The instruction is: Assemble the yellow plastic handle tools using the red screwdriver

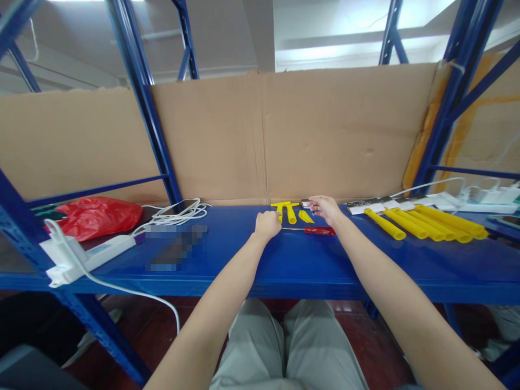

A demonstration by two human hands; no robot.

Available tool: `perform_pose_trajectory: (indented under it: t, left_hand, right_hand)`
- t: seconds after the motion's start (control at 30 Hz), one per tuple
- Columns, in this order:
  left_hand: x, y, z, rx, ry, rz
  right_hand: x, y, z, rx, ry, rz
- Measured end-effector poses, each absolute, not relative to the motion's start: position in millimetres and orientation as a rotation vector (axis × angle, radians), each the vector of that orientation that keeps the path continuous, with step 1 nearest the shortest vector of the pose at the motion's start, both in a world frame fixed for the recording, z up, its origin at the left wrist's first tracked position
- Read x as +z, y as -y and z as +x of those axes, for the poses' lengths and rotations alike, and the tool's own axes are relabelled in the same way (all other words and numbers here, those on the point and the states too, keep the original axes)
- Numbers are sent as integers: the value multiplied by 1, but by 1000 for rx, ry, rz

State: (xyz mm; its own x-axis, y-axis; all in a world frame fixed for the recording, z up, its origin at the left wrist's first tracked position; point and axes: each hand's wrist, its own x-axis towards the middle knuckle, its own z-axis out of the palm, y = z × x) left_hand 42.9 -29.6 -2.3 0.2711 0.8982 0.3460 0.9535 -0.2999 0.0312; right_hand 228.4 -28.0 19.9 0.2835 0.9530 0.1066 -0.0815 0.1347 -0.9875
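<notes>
On the surface (300,268), take the screwdriver (319,231) as the landmark: three small pieces (291,213) lie just behind it, and the cardboard panel (345,130) stands behind those. Well to its right lies a row of tubes (436,225). Well to its left is the bundled cable (182,214); farther left are a power strip (108,253) and the bag (101,216). The person's legs (317,346) are before it.

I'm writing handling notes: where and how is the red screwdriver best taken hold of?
Probably by the middle of its handle, from above and the near side. The screwdriver lies flat and crosswise, its thick handle to the right, near the right hand, its thin shaft to the left; yellow pieces lie just behind it.
</notes>
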Motion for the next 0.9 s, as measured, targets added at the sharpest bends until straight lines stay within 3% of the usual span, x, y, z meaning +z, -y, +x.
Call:
perform_pose_trajectory:
  t: [0.57, 0.9]
  left_hand:
    - [-6, 30, 40, -374, 1727, -2542]
    - [-10, 27, 36, -391, 1689, -2602]
  right_hand:
    - [16, 24, 228, 895, 1068, -1200]
    - [30, 3, 269, 200, 1391, -1683]
